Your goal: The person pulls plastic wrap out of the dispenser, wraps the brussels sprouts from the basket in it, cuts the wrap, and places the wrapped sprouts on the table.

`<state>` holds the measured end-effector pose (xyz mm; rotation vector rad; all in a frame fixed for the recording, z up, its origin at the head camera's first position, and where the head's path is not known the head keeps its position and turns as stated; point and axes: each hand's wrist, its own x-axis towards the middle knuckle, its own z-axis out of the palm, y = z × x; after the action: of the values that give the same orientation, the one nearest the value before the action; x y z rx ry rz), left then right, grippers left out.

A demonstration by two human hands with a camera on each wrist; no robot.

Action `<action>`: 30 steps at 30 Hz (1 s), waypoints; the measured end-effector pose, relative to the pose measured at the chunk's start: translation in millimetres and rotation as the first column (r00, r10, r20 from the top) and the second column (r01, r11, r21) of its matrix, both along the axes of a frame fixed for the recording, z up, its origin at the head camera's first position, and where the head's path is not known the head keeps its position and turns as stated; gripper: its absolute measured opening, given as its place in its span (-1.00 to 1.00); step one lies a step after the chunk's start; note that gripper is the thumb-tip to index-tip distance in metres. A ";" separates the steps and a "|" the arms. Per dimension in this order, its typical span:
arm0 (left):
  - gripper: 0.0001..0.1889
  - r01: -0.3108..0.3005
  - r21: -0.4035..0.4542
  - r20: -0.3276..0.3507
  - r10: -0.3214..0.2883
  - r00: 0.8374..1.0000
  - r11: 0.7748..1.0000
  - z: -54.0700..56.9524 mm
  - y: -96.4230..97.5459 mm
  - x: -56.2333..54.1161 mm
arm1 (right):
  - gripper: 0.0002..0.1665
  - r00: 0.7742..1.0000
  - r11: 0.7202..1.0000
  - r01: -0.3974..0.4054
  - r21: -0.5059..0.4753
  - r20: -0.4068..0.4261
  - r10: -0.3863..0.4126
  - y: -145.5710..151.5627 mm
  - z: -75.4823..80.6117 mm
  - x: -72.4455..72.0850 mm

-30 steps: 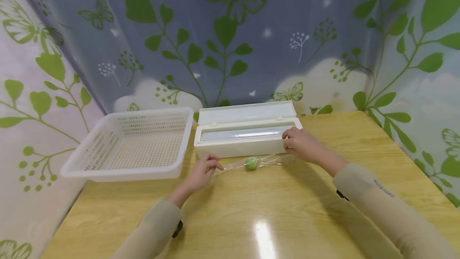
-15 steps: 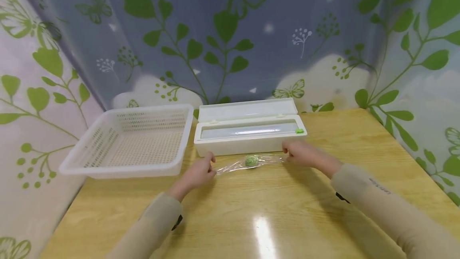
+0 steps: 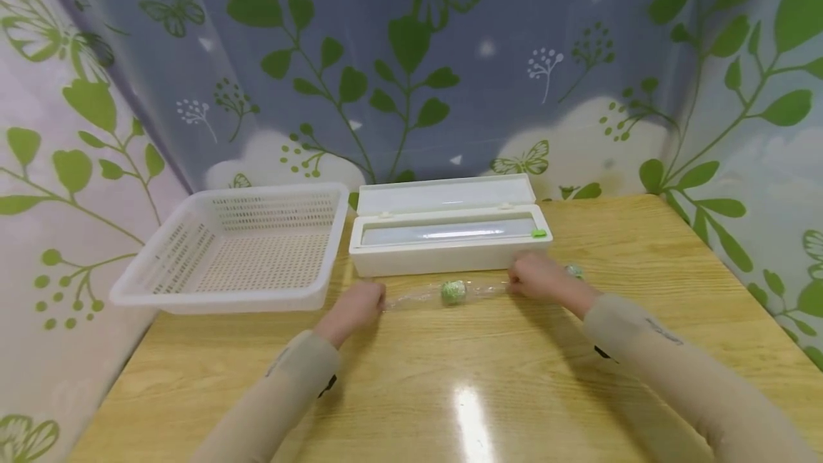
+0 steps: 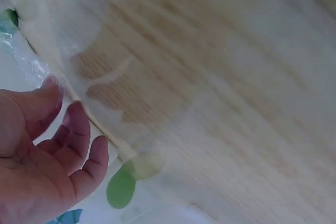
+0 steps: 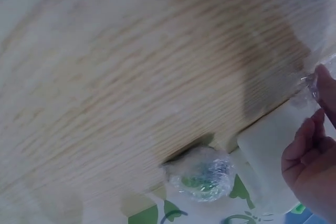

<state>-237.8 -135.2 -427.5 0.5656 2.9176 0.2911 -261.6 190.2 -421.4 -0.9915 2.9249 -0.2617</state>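
A small round green item (image 3: 453, 293), wrapped in clear cling film, lies in front of the white film dispenser. Film (image 3: 411, 299) stretches out from both sides of it in narrow strips. My left hand (image 3: 356, 309) pinches the left end between thumb and forefinger, as the left wrist view shows with the film (image 4: 39, 66) at the fingertips. At the other end, my right hand (image 3: 543, 279) pinches the film (image 5: 308, 83). Behind the right hand sits a second film-wrapped green ball (image 5: 202, 177), partly hidden by that hand in the head view.
The dispenser (image 3: 444, 259) stands with its lid (image 3: 444, 195) raised, a roll of film (image 3: 450, 232) inside and a green slider (image 3: 539, 233) at its right end. To the left is a white perforated basket (image 3: 218, 302). A patterned curtain (image 3: 308, 91) hangs behind the wooden table (image 3: 398, 391).
My right hand has come down from the dispenser's corner to the film's end, uncovering the green slider. Both hands have turned over, fingers curling in, and the wrapped green item has rolled slightly.
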 end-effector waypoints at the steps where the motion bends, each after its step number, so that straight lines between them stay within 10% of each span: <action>1: -0.88 -0.022 0.001 -0.002 0.022 1.000 1.000 0.6 0.1 0.1 | -0.73 1.000 1.000 0.002 0.000 -0.005 -0.002 1.1 0.4 0.9; 7: -0.87 -0.156 0.100 -0.013 0.158 0.987 0.983 4.6 -2.8 2.0 | -0.65 1.000 0.999 -0.015 -0.047 0.026 0.016 7.2 2.1 5.1; 13: -0.86 -0.167 0.291 -0.025 0.182 0.983 0.942 8.2 0.8 3.2 | -0.52 0.999 0.996 -0.023 -0.083 0.030 0.025 13.6 1.9 12.9; 22: -0.86 -0.217 0.642 0.027 0.262 0.965 0.735 41.0 20.9 -8.5 | -0.67 0.992 0.987 -0.070 -0.142 0.093 0.084 8.6 0.7 40.2; 30: -0.80 -0.129 0.562 -0.080 0.209 0.975 0.817 69.2 49.4 -30.0 | -0.84 0.943 0.942 -0.130 -0.309 0.256 0.214 -31.7 4.0 92.0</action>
<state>-267.8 -85.8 -358.3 0.3976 2.9998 1.1998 -169.6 158.5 -417.3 -1.1293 2.5637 -0.7726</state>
